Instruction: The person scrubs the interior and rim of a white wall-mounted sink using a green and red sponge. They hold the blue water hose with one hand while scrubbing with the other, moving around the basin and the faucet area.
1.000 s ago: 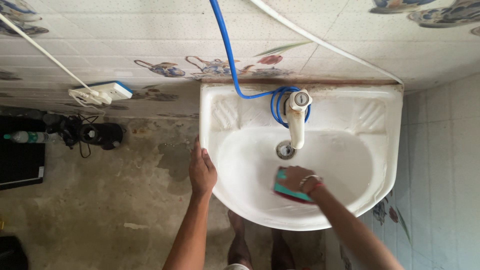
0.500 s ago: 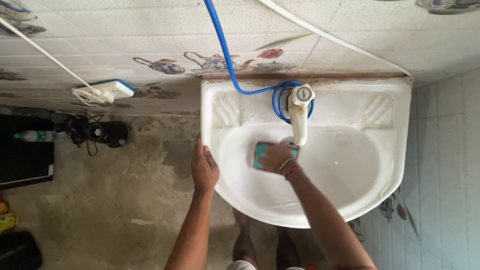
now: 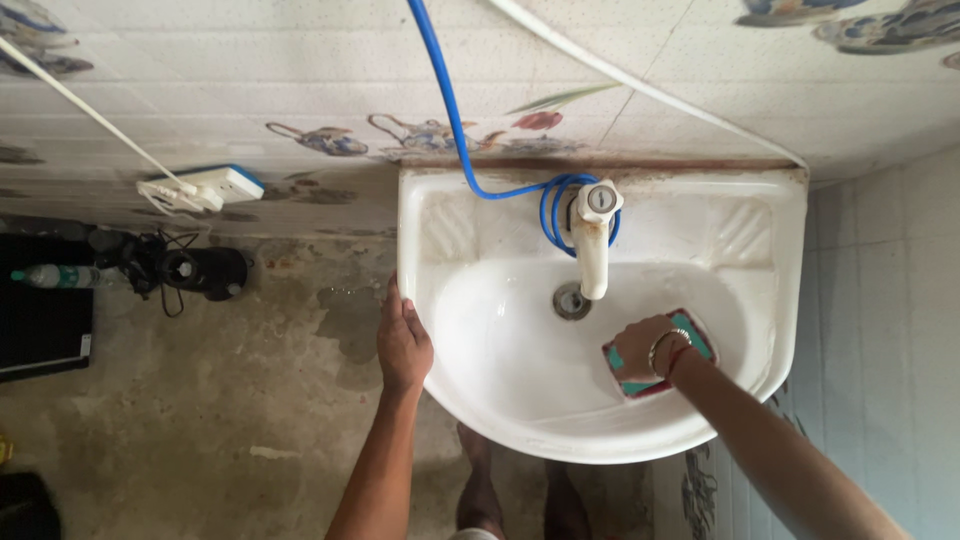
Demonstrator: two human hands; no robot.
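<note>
A white wall-mounted sink (image 3: 760, 300) fills the middle of the head view. My right hand (image 3: 645, 348) presses a green and red scrub pad (image 3: 700, 335) against the inside of the basin, right of the drain (image 3: 571, 300). Bangles ring that wrist. My left hand (image 3: 402, 345) rests flat on the sink's left rim, fingers together, gripping nothing. A white tap (image 3: 594, 235) stands at the back of the basin above the drain.
A blue hose (image 3: 450, 110) loops down the tiled wall to the tap. A white pipe (image 3: 640, 85) crosses the wall. Left on the stained concrete floor are a white power strip (image 3: 205, 188), a black device (image 3: 200, 270) and a bottle (image 3: 55, 276). My bare feet (image 3: 520, 495) stand below the sink.
My right hand has carried the scrub pad from the middle of the basin near the drain to its right side. My left hand stays on the left rim.
</note>
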